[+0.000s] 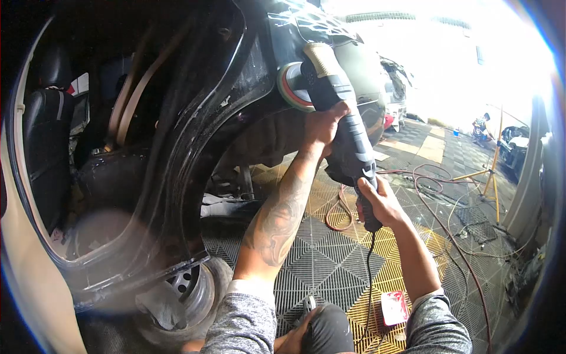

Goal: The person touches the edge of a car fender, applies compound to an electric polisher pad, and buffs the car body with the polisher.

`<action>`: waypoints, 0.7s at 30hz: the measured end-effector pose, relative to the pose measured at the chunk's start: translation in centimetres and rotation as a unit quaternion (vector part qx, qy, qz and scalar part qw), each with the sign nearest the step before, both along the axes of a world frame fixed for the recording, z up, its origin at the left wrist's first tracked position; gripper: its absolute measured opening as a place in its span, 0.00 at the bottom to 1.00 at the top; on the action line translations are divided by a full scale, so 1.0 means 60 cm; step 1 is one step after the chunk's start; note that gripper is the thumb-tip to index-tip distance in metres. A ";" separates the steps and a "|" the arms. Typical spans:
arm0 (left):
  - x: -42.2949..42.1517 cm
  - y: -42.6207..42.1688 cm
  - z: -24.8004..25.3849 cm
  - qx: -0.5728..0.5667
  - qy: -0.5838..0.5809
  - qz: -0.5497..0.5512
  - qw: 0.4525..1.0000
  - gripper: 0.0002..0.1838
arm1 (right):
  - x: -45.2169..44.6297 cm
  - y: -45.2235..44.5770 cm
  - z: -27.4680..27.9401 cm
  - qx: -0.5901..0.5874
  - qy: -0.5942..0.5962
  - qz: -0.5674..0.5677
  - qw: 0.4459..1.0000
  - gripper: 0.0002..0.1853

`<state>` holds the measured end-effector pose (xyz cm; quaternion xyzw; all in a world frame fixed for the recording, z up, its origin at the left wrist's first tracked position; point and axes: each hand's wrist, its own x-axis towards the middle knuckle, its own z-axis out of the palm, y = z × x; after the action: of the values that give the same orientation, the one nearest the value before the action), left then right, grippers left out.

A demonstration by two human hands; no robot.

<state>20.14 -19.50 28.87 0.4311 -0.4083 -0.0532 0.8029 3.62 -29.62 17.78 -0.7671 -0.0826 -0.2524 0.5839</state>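
A corded polisher (356,137) is held up in front of the dark car body (247,71). Its round pad (288,88) is against or very near the rear panel above the wheel arch; I cannot tell whether it is spinning. My left hand (325,125) is closed around the tool's front part, just behind the head. Farther back, my right hand (382,200) grips the rear handle, where the black power cord (369,259) hangs down. White streaks mark the panel's upper part (306,19).
A loose wheel (203,292) lies on the floor under the open door frame. On the tiled floor stands a red-and-white tray (395,308). A reddish hose (439,233) winds across the right side, near a yellow stand (494,168). Another person (482,127) crouches far off.
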 end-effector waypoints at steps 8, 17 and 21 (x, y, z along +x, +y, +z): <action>0.011 0.004 0.025 0.066 0.002 0.074 0.995 0.29 | 0.000 0.011 0.020 0.018 0.031 -0.014 0.999 0.31; -0.062 0.041 -0.056 0.000 -0.043 0.054 0.998 0.19 | -0.023 0.016 -0.069 0.034 0.021 0.058 0.998 0.27; 0.007 0.006 -0.018 0.046 -0.053 0.089 0.994 0.25 | -0.003 0.005 -0.027 0.024 0.018 0.030 0.999 0.28</action>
<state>20.57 -19.12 27.81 0.5045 -0.4074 0.0222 0.7609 3.46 -29.30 16.18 -0.7549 -0.0887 -0.2226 0.6106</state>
